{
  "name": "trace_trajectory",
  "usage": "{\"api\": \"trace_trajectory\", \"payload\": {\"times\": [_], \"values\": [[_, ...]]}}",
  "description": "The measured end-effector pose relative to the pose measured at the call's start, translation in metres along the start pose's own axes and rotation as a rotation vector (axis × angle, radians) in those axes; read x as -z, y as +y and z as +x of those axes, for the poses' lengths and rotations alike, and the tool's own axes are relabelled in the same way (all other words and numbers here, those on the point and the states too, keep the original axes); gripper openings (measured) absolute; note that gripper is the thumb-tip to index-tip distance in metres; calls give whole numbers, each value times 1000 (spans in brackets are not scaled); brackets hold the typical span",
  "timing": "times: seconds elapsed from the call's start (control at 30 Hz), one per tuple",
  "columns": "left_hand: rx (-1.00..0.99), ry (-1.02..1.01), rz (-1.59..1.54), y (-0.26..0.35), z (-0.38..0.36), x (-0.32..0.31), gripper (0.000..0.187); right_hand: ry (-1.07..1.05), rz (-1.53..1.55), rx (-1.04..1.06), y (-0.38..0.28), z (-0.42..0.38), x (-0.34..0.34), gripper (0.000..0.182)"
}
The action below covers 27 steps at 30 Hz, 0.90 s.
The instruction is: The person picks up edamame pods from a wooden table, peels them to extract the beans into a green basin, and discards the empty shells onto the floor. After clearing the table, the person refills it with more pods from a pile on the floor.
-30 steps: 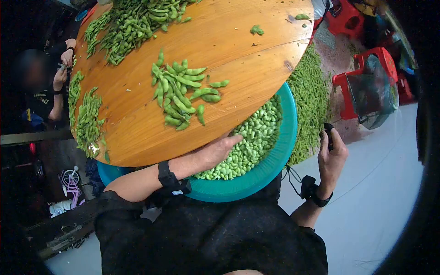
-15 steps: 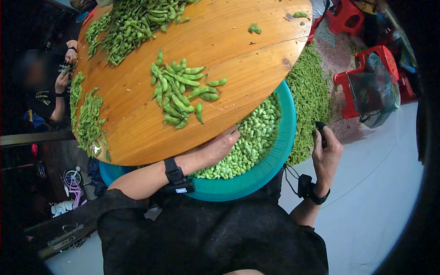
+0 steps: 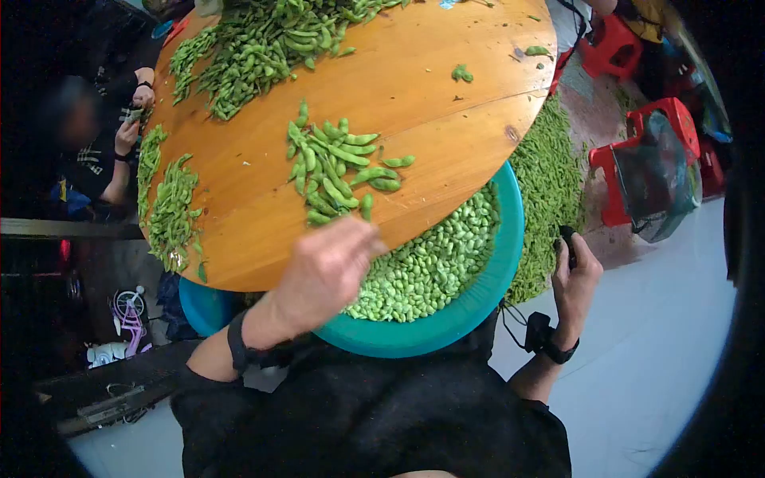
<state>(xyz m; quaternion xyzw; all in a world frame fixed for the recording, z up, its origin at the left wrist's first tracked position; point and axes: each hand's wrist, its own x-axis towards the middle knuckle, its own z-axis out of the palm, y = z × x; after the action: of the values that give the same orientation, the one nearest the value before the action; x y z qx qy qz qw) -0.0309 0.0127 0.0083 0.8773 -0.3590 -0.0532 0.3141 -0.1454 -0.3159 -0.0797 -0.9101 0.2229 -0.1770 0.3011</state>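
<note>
My left hand (image 3: 331, 263), smeared by motion, is over the near edge of the round wooden table, just in front of a small heap of green edamame pods (image 3: 331, 167). Its fingers are too blurred to show whether they hold anything. Partly under the tabletop sits a teal basin (image 3: 422, 341) with many shelled green beans (image 3: 422, 275) in it. Off to the basin's right, my right hand (image 3: 578, 275) is closed around a small black object (image 3: 567, 239) whose kind I cannot make out.
A larger pod heap (image 3: 279, 52) covers the far left of the wooden table (image 3: 422, 103); smaller piles (image 3: 173, 209) line its left edge. Green pods or hulls (image 3: 550, 175) cover floor at right, near red stools (image 3: 613, 187). Another person's hands (image 3: 127, 135) are at left.
My left hand has risen from the beans in the basin and moved left over the table's edge. My right hand keeps its hold on the black object. The view has shifted slightly.
</note>
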Motion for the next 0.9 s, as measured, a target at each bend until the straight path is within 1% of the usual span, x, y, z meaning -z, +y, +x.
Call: {"api": "trace_trajectory", "payload": {"times": [0.03, 0.07, 0.13, 0.17, 0.23, 0.37, 0.4, 0.43, 0.47, 0.5, 0.57, 0.6, 0.63, 0.67, 0.7, 0.77, 0.8, 0.83, 0.9], "values": [[54, 211, 127, -4, 5, 4, 13, -15, 12, -13, -1, 1, 0, 17], [58, 216, 127, -8, 9, 5, 13, -18, 12, -8, -3, 2, 0, 17], [42, 207, 297, -13, 15, 2, 16, -21, -10, 43, -8, 7, -1, 18], [45, 211, 294, -15, 16, -2, 16, -23, -13, 47, -12, 9, -1, 18], [62, 224, 387, -16, 18, -10, 19, 15, 25, 78, -23, 11, 0, 18], [128, 206, 412, -16, 17, -9, 16, 8, 71, 71, -39, 13, 6, 19], [129, 205, 411, -15, 17, -9, 16, -17, 106, 87, -48, 13, 7, 20], [89, 231, 383, -14, 17, -8, 17, -41, 142, 102, -56, 13, 7, 20], [47, 257, 355, -13, 17, -7, 19, -71, 255, 114, -63, 11, 3, 24], [44, 256, 351, -10, 17, -6, 19, -174, 285, 146, -70, 9, 3, 27], [-67, 342, 168, 0, 15, -9, 23, -253, 450, 201, -83, 1, -12, 29], [-68, 345, 167, 4, 12, -10, 23, -334, 532, 178, -98, -3, -15, 29], [37, 238, -145, 8, 8, -11, 21, -416, 615, 156, -110, -6, -18, 30], [140, 125, -454, 11, 5, -12, 19, -476, 612, 188, -113, -9, -25, 30], [135, 129, -450, 13, 3, -15, 19, -482, 714, 153, -128, -11, -29, 28], [486, 2, -1013, 12, -1, -25, 13, -516, 776, 158, -141, -15, -38, 31], [530, -13, -1062, 11, -2, -27, 12, -497, 774, 195, -145, -16, -41, 31], [524, -13, -1064, 10, -3, -29, 12, -493, 770, 198, -146, -16, -42, 31], [565, 63, -1141, 9, -6, -32, 13, -527, 806, 162, -147, -17, -44, 31]]}}
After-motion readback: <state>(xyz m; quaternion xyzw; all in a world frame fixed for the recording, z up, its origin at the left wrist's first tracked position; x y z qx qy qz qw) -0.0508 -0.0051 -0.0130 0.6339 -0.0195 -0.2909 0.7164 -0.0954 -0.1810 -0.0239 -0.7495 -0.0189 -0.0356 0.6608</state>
